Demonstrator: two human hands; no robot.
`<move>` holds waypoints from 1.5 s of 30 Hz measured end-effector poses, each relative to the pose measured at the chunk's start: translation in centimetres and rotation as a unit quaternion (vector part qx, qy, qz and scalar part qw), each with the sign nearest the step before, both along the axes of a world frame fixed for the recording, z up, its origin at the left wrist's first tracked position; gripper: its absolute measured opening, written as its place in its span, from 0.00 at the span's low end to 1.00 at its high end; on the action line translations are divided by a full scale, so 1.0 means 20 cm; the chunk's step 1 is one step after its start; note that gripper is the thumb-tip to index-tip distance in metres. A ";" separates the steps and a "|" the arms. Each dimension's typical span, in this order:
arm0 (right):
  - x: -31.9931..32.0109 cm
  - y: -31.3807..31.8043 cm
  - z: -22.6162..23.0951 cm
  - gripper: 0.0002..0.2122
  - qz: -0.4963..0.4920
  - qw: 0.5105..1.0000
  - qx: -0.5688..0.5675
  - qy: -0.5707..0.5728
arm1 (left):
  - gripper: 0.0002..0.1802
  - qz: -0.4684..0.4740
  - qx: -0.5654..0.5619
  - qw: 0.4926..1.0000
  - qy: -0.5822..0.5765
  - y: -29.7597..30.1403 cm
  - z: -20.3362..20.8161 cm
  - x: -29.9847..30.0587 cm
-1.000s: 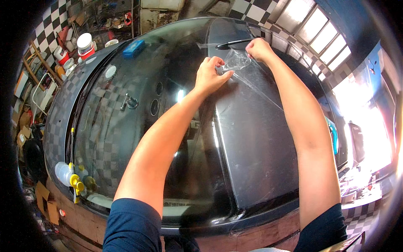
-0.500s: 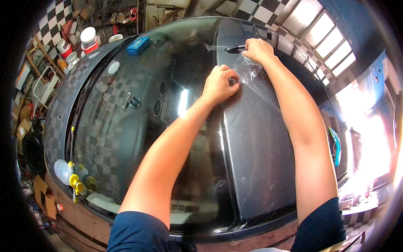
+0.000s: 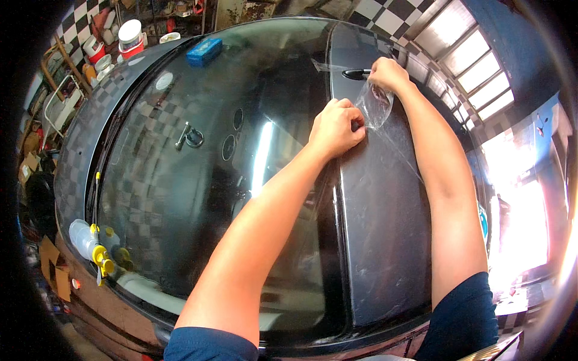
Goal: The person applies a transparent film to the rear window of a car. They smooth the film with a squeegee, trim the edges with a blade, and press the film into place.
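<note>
Clear plastic film (image 3: 378, 108) is bunched and creased between my hands over the dark grey car roof (image 3: 385, 240). My left hand (image 3: 339, 128) is closed in a pinch on the film, above the roof's edge along the windshield (image 3: 198, 198). Farther forward, my right hand (image 3: 388, 75) is closed at the film's far side, right beside a black roof antenna (image 3: 356, 74). Its fingertips are partly hidden, so whether they also touch the antenna I cannot tell. From the bunched part, a straight film edge runs back across the roof toward my right forearm.
A blue box (image 3: 203, 52) sits at the windshield's far end. Near its lower left corner lies a spray bottle with a yellow head (image 3: 90, 246), by the wiper (image 3: 96, 192). White and red buckets (image 3: 130, 37) stand beyond the hood. A turquoise tool (image 3: 483, 221) shows past my right forearm.
The view has shifted, so the car and both hands sit farther right in it. The film between my hands looks more spread out. Both hands keep their grip.
</note>
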State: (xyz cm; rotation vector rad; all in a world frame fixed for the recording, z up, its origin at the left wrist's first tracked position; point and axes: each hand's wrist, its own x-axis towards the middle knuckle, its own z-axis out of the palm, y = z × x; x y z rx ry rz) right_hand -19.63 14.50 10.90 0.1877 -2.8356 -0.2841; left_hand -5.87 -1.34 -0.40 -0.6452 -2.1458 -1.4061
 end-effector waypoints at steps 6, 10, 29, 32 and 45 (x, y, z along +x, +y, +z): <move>-0.11 0.13 0.04 0.10 -0.029 0.980 -0.094 -0.172 | 0.07 -0.004 0.006 1.000 0.005 0.01 0.01 0.01; -0.01 0.04 0.07 0.10 0.045 0.988 -0.006 -0.150 | 0.06 0.001 0.006 1.000 0.014 0.00 0.00 0.00; -0.05 0.12 -0.03 0.08 -0.127 0.894 -0.404 -0.148 | 0.06 -0.008 0.017 1.000 -0.001 -0.01 0.01 0.02; 0.04 0.17 0.01 0.10 -0.126 0.855 -0.452 -0.220 | 0.07 -0.008 0.016 1.000 -0.002 0.00 0.02 0.03; 0.27 0.02 0.21 0.06 -0.019 0.788 -0.595 -0.155 | 0.26 0.103 0.018 0.993 0.056 0.01 0.03 0.01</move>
